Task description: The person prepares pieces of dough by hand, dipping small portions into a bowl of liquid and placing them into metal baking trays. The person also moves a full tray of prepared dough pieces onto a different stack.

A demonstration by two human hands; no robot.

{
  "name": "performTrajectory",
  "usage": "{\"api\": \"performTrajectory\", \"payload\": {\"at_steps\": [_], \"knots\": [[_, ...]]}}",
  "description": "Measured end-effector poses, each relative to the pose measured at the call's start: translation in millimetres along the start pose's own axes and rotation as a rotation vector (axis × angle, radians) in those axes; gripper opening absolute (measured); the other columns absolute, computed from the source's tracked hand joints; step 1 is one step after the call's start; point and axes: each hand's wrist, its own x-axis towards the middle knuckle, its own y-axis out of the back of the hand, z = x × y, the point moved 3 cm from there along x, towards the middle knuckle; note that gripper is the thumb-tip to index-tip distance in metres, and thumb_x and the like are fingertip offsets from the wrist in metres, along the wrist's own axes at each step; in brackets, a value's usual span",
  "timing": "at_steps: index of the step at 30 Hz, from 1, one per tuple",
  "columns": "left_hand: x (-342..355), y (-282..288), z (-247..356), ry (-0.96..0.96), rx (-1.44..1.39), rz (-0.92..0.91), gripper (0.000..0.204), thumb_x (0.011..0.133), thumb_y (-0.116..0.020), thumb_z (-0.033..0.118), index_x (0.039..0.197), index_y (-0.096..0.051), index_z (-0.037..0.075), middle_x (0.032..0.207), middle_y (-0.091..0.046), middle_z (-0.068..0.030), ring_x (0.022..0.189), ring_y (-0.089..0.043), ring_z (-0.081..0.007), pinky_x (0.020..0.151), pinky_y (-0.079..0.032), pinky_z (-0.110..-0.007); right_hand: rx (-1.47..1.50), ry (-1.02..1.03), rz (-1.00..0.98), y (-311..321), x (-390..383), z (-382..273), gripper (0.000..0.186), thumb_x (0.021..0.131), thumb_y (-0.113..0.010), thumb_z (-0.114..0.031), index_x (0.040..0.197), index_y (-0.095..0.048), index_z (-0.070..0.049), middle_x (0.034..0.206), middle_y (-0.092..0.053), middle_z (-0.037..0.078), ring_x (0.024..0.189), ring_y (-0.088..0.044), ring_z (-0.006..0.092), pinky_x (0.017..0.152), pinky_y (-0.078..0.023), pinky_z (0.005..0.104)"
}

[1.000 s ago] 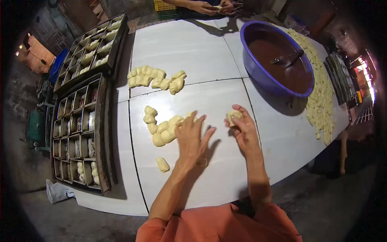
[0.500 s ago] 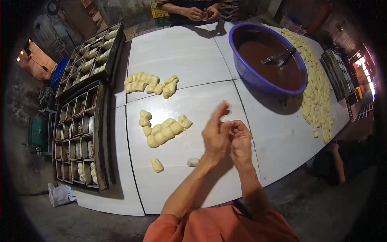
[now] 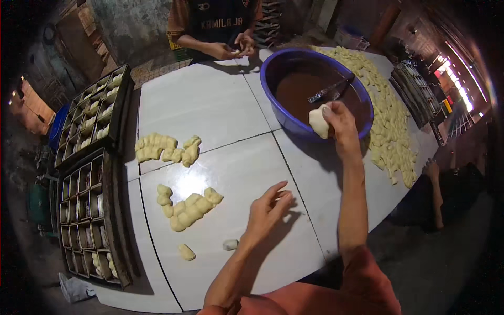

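Note:
Between the thumb and fingers of my right hand (image 3: pixel 342 125) is a flattened piece of pale dough (image 3: pixel 318 124), raised at the near rim of a purple basin (image 3: pixel 277 105). A brown filling (image 3: pixel 295 90) lies in the basin, and a dark flat tool (image 3: pixel 329 90) rests in it. My left hand (image 3: pixel 268 214) hovers above the white table with nothing in it, its fingers apart. To its left sits a joined cluster of yellowish dough balls (image 3: pixel 190 211). Nearer to me are a lone dough piece (image 3: pixel 186 252) and a small greyish-white lump (image 3: pixel 230 244).
Another dough group (image 3: pixel 167 149) sits farther left. Divided metal trays (image 3: pixel 83 210) line the left edge, some cells holding dough. Many dough pieces (image 3: pixel 386 121) cover the right side beyond the basin. Across the table, a co-worker's hands (image 3: pixel 233 48) handle something small.
My hands, close together before, are now apart. The right one has moved up and right to the basin with the dough piece. The view has shifted, showing more of the co-worker.

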Motion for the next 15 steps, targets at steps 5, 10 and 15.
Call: {"api": "performTrajectory", "payload": {"at_steps": [5, 10, 15], "knots": [[-6, 24, 7, 0.037, 0.137, 0.024, 0.046, 0.098, -0.063, 0.025, 0.134, -0.056, -0.002, 0.117, -0.069, -0.0162, 0.105, -0.067, -0.0196, 0.093, -0.052, -0.033, -0.83, -0.097, -0.287, 48, 81, 62, 0.025, 0.093, -0.061, -0.024, 0.103, -0.065, -0.002, 0.094, -0.069, 0.01, 0.089, -0.065, 0.0202, 0.079, -0.051, 0.0372], [-15, 27, 22, 0.123, 0.233, -0.044, 0.046, 0.097, -0.064, 0.029, 0.133, -0.058, 0.0, 0.117, -0.069, -0.0162, 0.109, -0.065, -0.0216, 0.096, -0.05, -0.033, -0.917, -0.1, -0.629, 51, 87, 105, 0.021, 0.091, -0.063, -0.022, 0.095, -0.067, -0.002, 0.09, -0.07, 0.009, 0.084, -0.065, 0.0204, 0.076, -0.051, 0.036], [-6, 27, 17, 0.101, 0.165, -0.029, 0.046, 0.097, -0.064, 0.03, 0.132, -0.059, 0.0, 0.116, -0.069, -0.0145, 0.107, -0.066, -0.0212, 0.093, -0.05, -0.032, -0.035, -0.372, -0.437, 16, 57, 39, 0.016, 0.095, -0.066, -0.023, 0.094, -0.061, -0.008, 0.083, -0.062, 0.001, 0.071, -0.062, 0.0088, 0.062, -0.049, 0.0191]]}}
